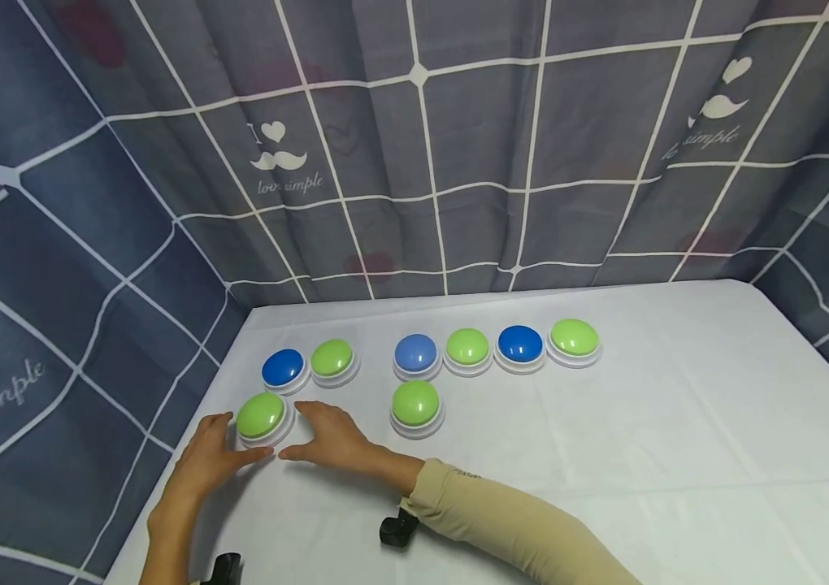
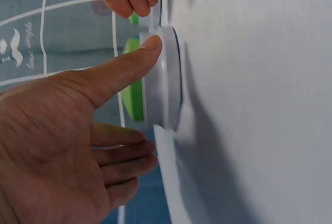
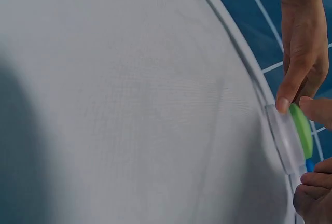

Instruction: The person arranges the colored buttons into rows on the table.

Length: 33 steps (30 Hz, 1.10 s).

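Observation:
A green dome push button [image 1: 260, 415] on a round white base sits at the table's left, between both hands. My left hand [image 1: 202, 459] spans its left and front sides; in the left wrist view the thumb [image 2: 129, 68] lies across the white base, and the other fingers extend below it, fairly straight. Right of the button is my right hand [image 1: 334, 439], thumb and fingers spread apart, fingertips close to the base. Whether they touch it is unclear. Just behind stand a blue push button [image 1: 283, 368] and another green one [image 1: 332, 357].
Farther right, a back row holds a light blue button [image 1: 416, 353], a green button [image 1: 468, 346], a dark blue button [image 1: 520, 344] and a green button [image 1: 574, 336]. One more green button [image 1: 415, 403] stands in front. Patterned grey curtains [image 1: 473, 162] surround the white table [image 1: 678, 422].

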Available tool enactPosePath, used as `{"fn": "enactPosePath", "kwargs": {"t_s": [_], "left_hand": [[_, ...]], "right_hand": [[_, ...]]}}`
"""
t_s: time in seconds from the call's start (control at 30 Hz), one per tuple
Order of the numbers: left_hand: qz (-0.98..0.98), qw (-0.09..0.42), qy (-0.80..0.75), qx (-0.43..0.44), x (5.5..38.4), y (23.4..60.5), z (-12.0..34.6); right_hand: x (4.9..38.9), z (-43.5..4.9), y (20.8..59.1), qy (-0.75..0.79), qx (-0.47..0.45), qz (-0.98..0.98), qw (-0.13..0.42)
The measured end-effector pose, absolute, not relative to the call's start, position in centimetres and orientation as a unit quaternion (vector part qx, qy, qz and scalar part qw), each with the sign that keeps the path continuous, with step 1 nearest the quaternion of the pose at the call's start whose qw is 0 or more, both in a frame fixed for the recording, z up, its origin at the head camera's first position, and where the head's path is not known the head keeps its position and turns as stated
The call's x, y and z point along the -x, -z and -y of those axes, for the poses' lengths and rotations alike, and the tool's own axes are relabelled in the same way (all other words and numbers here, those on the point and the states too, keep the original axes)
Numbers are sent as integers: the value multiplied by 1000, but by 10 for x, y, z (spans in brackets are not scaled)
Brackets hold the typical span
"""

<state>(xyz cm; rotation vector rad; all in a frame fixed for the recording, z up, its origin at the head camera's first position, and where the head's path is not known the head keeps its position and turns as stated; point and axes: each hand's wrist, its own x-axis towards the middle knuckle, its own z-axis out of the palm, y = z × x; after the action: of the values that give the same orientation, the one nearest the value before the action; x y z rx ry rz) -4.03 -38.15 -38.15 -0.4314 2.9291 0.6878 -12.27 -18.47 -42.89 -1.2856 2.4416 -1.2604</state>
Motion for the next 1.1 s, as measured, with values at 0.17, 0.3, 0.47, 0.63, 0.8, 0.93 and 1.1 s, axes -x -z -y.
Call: {"fn": "enactPosePath", "kwargs": {"t_s": [0.17, 0.3, 0.47, 0.63, 0.8, 0.93, 1.1], "left_hand": [[-962, 51, -239, 119, 42, 394, 397], [-964, 33, -243, 106, 42, 403, 406], [-961, 22, -254, 103, 42, 411, 411], [-961, 7, -262, 85, 45, 413, 410], [-959, 2, -273, 80, 49, 413, 407], [-954, 14, -286, 89, 48, 413, 407], [-945, 28, -311, 100, 44, 413, 409]], "right_hand": [[122, 199, 435, 392, 426, -814, 47], [121, 209, 435, 394, 435, -808, 49], [119, 215, 434, 388, 417, -821, 41], [123, 219, 432, 365, 397, -841, 35], [130, 226, 431, 333, 368, -867, 30], [131, 229, 433, 325, 364, -872, 34], [129, 231, 435, 338, 365, -867, 34]]}}
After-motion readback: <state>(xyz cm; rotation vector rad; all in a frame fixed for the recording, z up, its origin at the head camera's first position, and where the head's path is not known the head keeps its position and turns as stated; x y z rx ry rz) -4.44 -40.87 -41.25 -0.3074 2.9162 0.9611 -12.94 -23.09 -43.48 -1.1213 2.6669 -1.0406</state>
